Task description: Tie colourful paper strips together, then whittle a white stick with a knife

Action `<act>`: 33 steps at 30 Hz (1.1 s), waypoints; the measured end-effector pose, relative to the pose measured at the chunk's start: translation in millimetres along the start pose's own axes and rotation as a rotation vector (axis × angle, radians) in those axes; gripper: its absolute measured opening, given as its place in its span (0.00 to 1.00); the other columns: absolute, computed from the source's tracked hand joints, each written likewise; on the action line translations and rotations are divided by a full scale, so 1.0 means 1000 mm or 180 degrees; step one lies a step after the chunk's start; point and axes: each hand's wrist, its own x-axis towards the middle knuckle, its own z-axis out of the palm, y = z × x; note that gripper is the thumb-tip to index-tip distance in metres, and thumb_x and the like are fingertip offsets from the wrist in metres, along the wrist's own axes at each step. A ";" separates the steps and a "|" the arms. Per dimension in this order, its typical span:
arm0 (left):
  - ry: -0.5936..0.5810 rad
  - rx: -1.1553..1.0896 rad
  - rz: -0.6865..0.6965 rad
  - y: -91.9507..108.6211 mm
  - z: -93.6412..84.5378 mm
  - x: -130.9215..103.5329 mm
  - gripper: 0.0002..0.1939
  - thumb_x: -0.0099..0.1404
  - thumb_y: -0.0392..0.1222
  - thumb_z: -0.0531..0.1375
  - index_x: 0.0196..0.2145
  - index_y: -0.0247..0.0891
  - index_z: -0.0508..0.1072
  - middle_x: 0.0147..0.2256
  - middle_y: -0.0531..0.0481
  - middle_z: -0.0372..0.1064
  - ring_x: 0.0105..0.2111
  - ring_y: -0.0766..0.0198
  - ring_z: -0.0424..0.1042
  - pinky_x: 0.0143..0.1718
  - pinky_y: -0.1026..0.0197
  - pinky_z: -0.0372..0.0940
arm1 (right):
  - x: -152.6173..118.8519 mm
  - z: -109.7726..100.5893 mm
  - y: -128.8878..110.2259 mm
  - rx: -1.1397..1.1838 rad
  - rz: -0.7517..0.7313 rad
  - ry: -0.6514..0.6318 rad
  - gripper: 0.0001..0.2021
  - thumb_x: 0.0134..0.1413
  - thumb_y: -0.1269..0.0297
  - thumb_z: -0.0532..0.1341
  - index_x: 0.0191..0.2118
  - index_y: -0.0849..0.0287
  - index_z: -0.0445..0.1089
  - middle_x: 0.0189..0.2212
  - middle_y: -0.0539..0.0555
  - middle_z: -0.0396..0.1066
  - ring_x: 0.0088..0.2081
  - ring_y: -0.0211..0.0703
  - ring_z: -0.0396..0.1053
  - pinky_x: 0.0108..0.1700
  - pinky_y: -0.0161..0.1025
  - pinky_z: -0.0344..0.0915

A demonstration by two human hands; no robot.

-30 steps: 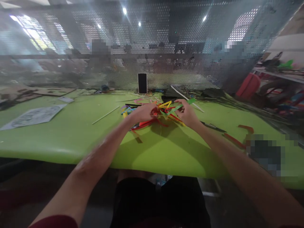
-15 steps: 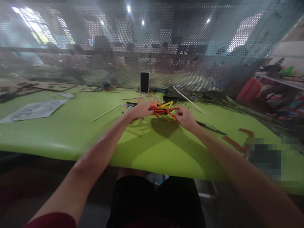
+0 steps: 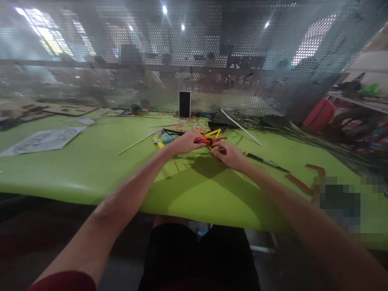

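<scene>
A bundle of narrow coloured strips (image 3: pixel 214 133), red, yellow, orange and black, is held a little above the green table. My left hand (image 3: pixel 185 142) is closed around its left part, with red strips showing past the fingertips. On the near right side, the fingers of my right hand (image 3: pixel 228 154) are bent and pinched together at the bundle's lower edge; the fingertips partly hide what they grip. Blue and yellow strips (image 3: pixel 165 138) stick out left of my left hand. A thin orange strip (image 3: pixel 176 165) points down toward me. Shadows lie beneath both hands.
A phone (image 3: pixel 184 104) stands upright at the back before a perforated screen (image 3: pixel 242 85). Right of my hands lie a dark pen-like tool (image 3: pixel 268 162) and orange strips (image 3: pixel 300 184). At left are a thin stick (image 3: pixel 135 144) and a printed sheet (image 3: pixel 44 140). Dark strips line the right back.
My right hand has moved slightly left and toward me, closer to my left hand. The bundle has turned somewhat, and an orange strip now hangs below my left hand.
</scene>
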 end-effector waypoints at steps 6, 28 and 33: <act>0.0037 -0.0011 -0.0023 0.004 0.004 -0.002 0.11 0.66 0.44 0.56 0.32 0.36 0.75 0.31 0.48 0.72 0.34 0.60 0.69 0.40 0.59 0.61 | 0.001 -0.001 0.003 -0.0626 -0.0245 0.0126 0.06 0.55 0.68 0.61 0.36 0.62 0.75 0.31 0.54 0.75 0.31 0.41 0.67 0.36 0.38 0.60; -0.0204 0.0024 0.0039 0.015 0.003 -0.005 0.17 0.68 0.53 0.59 0.37 0.35 0.76 0.37 0.46 0.75 0.38 0.58 0.71 0.41 0.59 0.62 | -0.004 0.006 -0.002 -0.0530 -0.0684 -0.0031 0.06 0.51 0.74 0.61 0.32 0.60 0.76 0.29 0.54 0.75 0.31 0.41 0.68 0.37 0.38 0.62; -0.0124 0.0139 0.0007 0.021 -0.004 -0.004 0.19 0.72 0.52 0.54 0.38 0.34 0.76 0.36 0.45 0.74 0.37 0.58 0.71 0.40 0.59 0.60 | -0.008 0.004 -0.010 -0.0544 -0.0724 -0.0079 0.07 0.56 0.72 0.61 0.36 0.59 0.77 0.32 0.54 0.75 0.33 0.41 0.69 0.40 0.40 0.64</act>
